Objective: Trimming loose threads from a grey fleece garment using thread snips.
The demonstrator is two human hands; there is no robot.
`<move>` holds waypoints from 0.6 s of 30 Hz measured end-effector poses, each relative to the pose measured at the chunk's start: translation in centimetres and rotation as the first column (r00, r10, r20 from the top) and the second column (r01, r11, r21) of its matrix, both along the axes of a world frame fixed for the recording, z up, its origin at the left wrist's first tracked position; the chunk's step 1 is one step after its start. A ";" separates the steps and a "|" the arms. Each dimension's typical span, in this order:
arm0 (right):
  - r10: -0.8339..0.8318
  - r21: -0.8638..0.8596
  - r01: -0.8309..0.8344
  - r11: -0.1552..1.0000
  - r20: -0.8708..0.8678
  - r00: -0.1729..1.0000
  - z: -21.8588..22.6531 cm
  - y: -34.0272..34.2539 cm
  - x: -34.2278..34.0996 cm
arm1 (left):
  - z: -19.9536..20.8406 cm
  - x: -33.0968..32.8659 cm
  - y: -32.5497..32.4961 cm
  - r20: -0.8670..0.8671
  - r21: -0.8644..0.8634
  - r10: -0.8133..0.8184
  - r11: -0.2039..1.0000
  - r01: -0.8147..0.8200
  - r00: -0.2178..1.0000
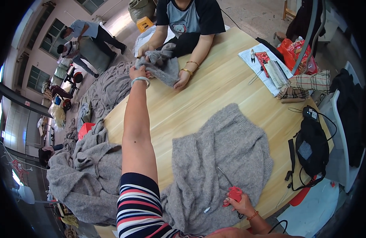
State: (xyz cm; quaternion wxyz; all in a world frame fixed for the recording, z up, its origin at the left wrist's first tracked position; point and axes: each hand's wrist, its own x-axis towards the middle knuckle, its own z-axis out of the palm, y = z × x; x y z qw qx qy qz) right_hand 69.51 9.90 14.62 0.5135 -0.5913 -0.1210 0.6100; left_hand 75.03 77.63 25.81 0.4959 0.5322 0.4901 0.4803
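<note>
My left arm reaches far across the table, and my left hand (138, 73) is closed on the edge of a grey knit piece (167, 71). A co-worker opposite has both hands on that same piece. Near the front edge, my right hand (241, 205) grips red-handled scissors (234, 193), their blades pointing up and to the left. Under the scissors a grey knit sweater (226, 146) lies spread, its ribbed edge toward the middle of the table. A small white object (207, 210) rests on the sweater beside my right hand.
Grey knitwear (85, 174) is heaped left of my arm, with more piled (111, 85) beyond the table's left edge. On the wooden table (159, 119) are papers (246, 55) with pens at the far right and a black bag (310, 148) with straps. Two people handle a large sack (93, 53) behind.
</note>
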 end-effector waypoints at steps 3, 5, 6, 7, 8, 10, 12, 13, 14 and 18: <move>0.001 -0.008 -0.001 1.000 0.022 1.000 0.4 0.3 0.3 | 0.0 -0.6 -0.2 -0.187 -0.005 0.072 0.997 -0.074 0.980; 0.024 0.030 -0.025 0.999 0.028 0.999 0.6 0.5 0.4 | -1.2 -4.0 0.3 -0.429 0.289 0.154 0.957 -0.026 0.890; 0.028 0.047 -0.029 0.998 0.031 0.999 0.6 0.6 0.3 | -1.5 -6.2 0.6 -0.605 0.530 0.298 0.843 0.094 0.738; 0.011 0.024 -0.012 1.000 0.038 0.999 0.5 0.2 0.3 | -2.3 -5.6 -2.3 -0.678 0.533 0.290 0.827 0.179 0.676; 0.006 0.011 -0.006 1.000 0.041 0.999 0.4 -0.1 0.1 | -2.3 -6.4 -5.6 -0.739 0.537 0.301 0.803 0.257 0.602; 0.030 0.025 -0.031 0.999 0.035 0.999 0.6 -0.2 -0.1 | -1.2 -11.5 -8.7 -0.519 0.806 0.260 0.465 0.365 0.814; 0.046 0.015 -0.046 0.999 0.034 0.998 0.6 -0.5 -0.4 | 2.7 -15.2 -13.7 -0.664 0.674 -0.026 0.412 0.613 0.747; 0.035 0.015 -0.036 0.999 0.045 0.998 0.4 -1.0 -0.7 | 3.7 -16.5 -16.2 -0.676 0.559 -0.193 0.496 0.665 0.712; 0.031 0.016 -0.032 0.999 0.056 0.998 0.4 -1.4 -1.1 | 4.9 -18.0 -18.6 -0.656 0.428 -0.351 0.556 0.713 0.667; 0.030 0.012 -0.031 0.999 0.061 0.998 -0.6 -1.6 -1.5 | 10.5 -24.0 -28.6 -0.445 0.324 -0.629 0.550 0.770 0.637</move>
